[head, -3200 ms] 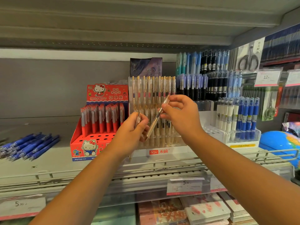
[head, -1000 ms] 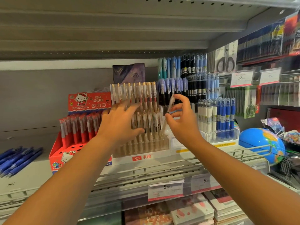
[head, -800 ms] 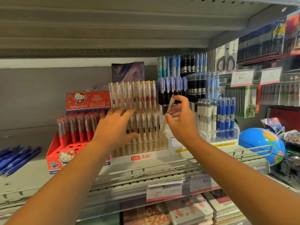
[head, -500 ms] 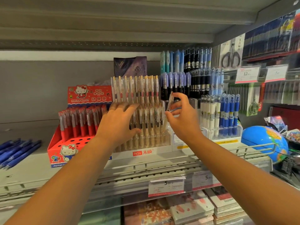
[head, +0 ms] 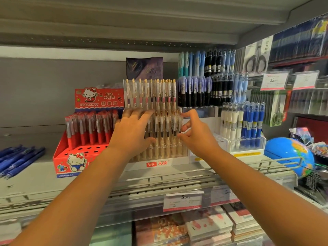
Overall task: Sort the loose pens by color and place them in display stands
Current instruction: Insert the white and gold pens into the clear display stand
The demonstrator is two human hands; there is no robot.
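**Both hands at the clear stand**

Your left hand [head: 131, 132] lies flat, fingers spread, against the clear pens [head: 159, 96] in the clear stand [head: 174, 161]. Your right hand [head: 197, 135] curls at its right edge, and whether it pinches a pen cannot be told. Three stands line the front: red stand [head: 71, 157], clear, white stand [head: 246, 151]. Loose blue pens [head: 19, 158] lie far left, with bare shelf [head: 35, 181] between them and the red stand.

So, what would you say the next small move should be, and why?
Probably draw the right hand back from the end pen: it stands upright in the front row of the clear stand, beside its neighbours, while the left hand lies spread across them. Whether the fingers grip it I cannot tell. Loose blue pens lie on the shelf at left, unsorted.
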